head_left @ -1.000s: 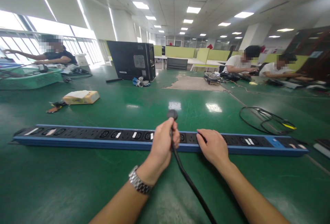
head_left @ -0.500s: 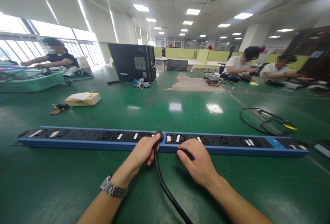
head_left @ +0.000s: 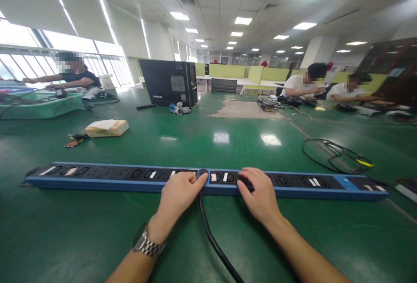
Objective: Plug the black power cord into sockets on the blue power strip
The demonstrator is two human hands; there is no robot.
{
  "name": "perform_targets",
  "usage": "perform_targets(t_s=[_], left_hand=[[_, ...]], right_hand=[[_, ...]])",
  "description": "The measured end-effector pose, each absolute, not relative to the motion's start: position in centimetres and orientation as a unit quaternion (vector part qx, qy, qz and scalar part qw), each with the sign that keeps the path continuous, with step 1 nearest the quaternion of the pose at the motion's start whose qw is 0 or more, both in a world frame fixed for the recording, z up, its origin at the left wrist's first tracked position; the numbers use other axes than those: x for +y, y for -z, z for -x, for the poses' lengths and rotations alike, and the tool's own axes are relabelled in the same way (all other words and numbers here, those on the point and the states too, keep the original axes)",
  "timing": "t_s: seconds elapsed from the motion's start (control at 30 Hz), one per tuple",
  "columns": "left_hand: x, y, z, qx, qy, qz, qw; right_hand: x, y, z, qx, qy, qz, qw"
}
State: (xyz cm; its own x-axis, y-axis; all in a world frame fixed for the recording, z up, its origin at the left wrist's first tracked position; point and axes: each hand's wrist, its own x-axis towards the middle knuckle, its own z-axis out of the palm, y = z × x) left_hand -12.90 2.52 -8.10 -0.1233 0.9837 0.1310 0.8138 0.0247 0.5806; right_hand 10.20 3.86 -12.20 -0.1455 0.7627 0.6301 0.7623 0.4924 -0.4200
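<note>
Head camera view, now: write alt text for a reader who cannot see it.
A person's left hand presses a black plug with a thick black cable into a long blue-edged black power strip on a green table, while the right hand rests on the strip.

Both my arms reach out in front of me. My left hand (head_left: 177, 192) lies palm down with its fingers (head_left: 195, 182) curled and pushing forward. My right hand (head_left: 259, 194) lies flat beside it, fingers spread and pressing down.
</note>
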Motion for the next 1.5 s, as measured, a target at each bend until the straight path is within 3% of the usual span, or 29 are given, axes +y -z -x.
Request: perform_targets(t_s=[0.07,0.17,0.27,0.63,0.9,1.07,1.5], left_hand=[[2.1,7.7,13.0,0.657,-0.323,-0.680,0.040],[1.7,7.3,12.9,0.515,-0.391,-0.763,-0.007],[1.8,7.6,12.8,0.454,-0.374,-0.808,0.034],[2.8,8.8,13.2,0.530,-0.367,-0.760,0.085],[2.5,8.1,13.1,0.623,-0.357,-0.693,0.064],[2.1,7.8,12.9,0.667,-0.302,-0.670,0.118],[2.4,8.5,12.2,0.646,-0.386,-0.600,0.271]], right_hand=[[3.8,12.4,-10.0,-0.758,0.010,0.513,0.401],[3.6,12.3,-9.7,-0.761,0.010,0.524,0.384],[3.5,12.3,-9.8,-0.763,0.004,0.525,0.377],[3.4,12.1,-9.9,-0.765,-0.009,0.521,0.379],[3.4,12.1,-10.0,-0.765,-0.011,0.520,0.380],[3.4,12.0,-10.0,-0.768,-0.011,0.519,0.376],[3.6,12.0,-9.8,-0.768,0.019,0.528,0.362]])
